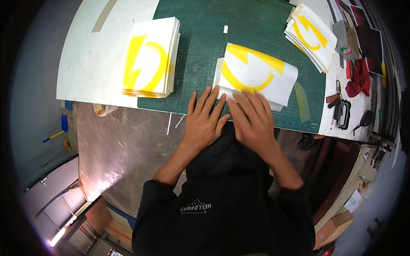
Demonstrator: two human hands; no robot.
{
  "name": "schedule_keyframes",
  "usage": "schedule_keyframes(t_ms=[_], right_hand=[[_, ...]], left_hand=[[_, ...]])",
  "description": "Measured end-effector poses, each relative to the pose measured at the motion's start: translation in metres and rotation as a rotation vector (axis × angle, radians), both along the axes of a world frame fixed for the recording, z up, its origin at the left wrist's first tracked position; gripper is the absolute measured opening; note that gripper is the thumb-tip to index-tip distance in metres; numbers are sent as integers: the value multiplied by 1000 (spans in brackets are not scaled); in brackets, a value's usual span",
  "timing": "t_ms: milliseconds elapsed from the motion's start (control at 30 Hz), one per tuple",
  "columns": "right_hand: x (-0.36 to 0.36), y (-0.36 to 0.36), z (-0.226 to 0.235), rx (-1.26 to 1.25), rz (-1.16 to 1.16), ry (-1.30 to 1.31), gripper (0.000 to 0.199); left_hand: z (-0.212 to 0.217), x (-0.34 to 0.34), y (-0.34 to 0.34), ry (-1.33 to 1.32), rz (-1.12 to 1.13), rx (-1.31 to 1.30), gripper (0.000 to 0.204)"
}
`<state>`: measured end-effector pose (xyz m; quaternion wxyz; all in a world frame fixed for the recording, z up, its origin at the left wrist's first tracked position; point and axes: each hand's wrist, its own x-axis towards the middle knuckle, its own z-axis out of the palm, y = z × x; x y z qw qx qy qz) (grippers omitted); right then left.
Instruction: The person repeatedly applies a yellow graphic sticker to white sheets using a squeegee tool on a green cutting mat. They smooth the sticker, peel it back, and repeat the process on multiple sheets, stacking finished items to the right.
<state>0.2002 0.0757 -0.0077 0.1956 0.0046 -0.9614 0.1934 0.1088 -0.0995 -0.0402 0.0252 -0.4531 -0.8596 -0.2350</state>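
Note:
A white, cloth-like sheet with a yellow print (256, 70) lies folded over and slightly askew on the green cutting mat (198, 55). On the near left corner of this sheet rest the fingertips of my left hand (205, 119), its fingers spread and flat. Beside it, my right hand (254, 119) lies over the sheet's near edge, fingers stretched out and a little blurred. Neither hand grasps anything that I can see. A neat stack of similar printed sheets (147, 62) sits to the left, partly on the mat.
Another pile of printed sheets (309, 36) lies at the far right. Keys with a black carabiner (341, 113), a red cloth (358, 79) and a grey metal box (345, 40) occupy the table's right side. A yellowish strip (302, 102) lies on the mat; a small white piece (225, 29) sits farther back.

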Motion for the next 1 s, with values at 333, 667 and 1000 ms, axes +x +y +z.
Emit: schedule_keyframes(t_ms=[333,667,1000], right_hand=[[-61,48,-16,222,41,-278,65],[-73,61,-15,264,4,-276,60],[-83,60,-9,199,-21,-198,44]], left_hand=[[1,-6,5,-15,-19,65,45],[0,-10,6,-33,-22,109,41],[6,-39,21,-40,-30,175,26]])
